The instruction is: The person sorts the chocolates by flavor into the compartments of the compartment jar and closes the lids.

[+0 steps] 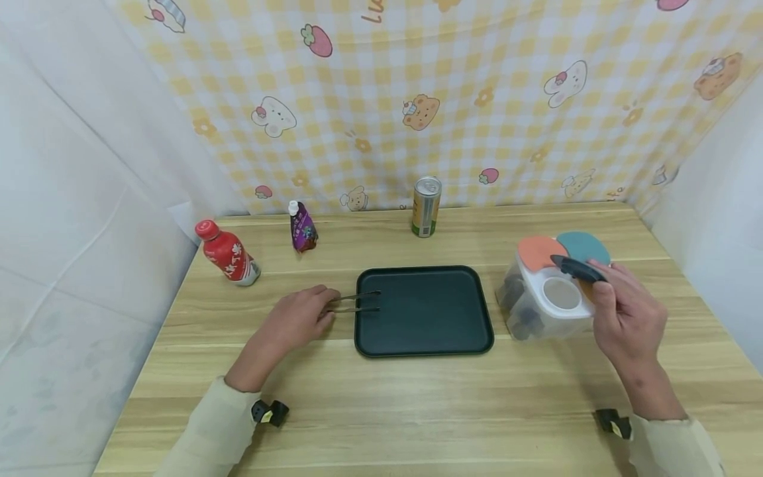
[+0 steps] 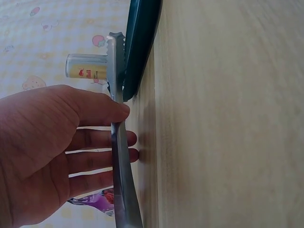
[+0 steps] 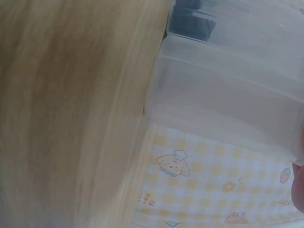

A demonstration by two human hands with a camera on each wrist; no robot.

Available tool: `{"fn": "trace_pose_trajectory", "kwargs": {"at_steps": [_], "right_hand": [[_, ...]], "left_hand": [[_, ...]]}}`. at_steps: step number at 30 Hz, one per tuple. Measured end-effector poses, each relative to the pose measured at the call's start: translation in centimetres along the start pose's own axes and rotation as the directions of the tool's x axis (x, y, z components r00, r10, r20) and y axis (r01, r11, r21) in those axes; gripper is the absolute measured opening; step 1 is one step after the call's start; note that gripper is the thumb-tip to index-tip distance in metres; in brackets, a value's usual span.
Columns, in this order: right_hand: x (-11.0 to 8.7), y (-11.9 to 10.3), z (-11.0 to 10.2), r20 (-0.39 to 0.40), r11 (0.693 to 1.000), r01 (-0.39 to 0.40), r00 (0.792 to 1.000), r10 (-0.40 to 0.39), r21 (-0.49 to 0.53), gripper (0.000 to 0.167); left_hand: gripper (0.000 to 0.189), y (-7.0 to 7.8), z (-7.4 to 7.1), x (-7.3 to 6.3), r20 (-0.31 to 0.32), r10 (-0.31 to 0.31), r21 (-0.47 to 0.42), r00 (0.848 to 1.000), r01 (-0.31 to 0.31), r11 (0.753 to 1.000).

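Observation:
My left hand point(image 1: 302, 314) pinches a pair of metal tongs point(image 2: 122, 171) between thumb and fingers. The tips of the tongs reach over the left rim of a dark green tray point(image 1: 424, 348). Above a clear plastic storage box point(image 1: 551, 326), my right hand point(image 1: 633, 311) grips a dark lid point(image 1: 577, 267), seen nearly edge-on. Below this lid the box top has an uncovered round opening point(image 1: 562, 293), beside an orange lid point(image 1: 535, 252) and a teal lid point(image 1: 584, 246). Dark pieces show through the box's left wall. In the right wrist view only some fingertips point(image 3: 298, 187) appear at the edge.
Left of the tray stands a red bottle point(image 1: 228, 254), with a purple spout pouch point(image 1: 303, 228) behind my left hand. A can point(image 1: 426, 207) stands at the back, before a checked curtain point(image 1: 369, 99). Everything rests on a wooden table point(image 1: 417, 417).

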State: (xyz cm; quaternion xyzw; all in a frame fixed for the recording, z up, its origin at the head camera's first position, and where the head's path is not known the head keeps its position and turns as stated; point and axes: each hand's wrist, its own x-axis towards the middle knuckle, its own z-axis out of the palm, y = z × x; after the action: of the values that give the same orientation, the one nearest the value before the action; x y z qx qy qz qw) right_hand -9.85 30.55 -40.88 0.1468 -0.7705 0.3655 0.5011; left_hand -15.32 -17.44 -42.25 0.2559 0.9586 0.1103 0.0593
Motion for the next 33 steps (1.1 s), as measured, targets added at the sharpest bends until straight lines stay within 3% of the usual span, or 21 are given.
{"fn": "trace_pose_trajectory", "kwargs": {"at_steps": [19,24,29,33], "right_hand": [[0.0,0.2,0.0,0.000,1.000,0.007,1.000,-0.007,-0.008,0.061],[0.0,0.1,0.0,-0.004,1.000,0.011,1.000,-0.011,-0.009,0.061],[0.0,0.0,0.0,0.000,1.000,0.011,1.000,-0.011,-0.014,0.061],[0.0,0.1,0.0,0.007,1.000,0.010,1.000,-0.010,-0.013,0.060]], "left_hand": [[0.032,0.1,0.0,0.1,-0.002,0.007,-0.007,1.000,-0.007,1.000],[0.041,0.1,-0.1,0.0,0.003,0.014,0.012,1.000,-0.014,1.000],[0.054,1.0,-0.9,0.3,-0.039,0.072,0.045,0.997,-0.070,0.996],[0.055,3.1,-2.0,1.0,-0.111,0.164,0.044,0.980,-0.160,0.986]]}}
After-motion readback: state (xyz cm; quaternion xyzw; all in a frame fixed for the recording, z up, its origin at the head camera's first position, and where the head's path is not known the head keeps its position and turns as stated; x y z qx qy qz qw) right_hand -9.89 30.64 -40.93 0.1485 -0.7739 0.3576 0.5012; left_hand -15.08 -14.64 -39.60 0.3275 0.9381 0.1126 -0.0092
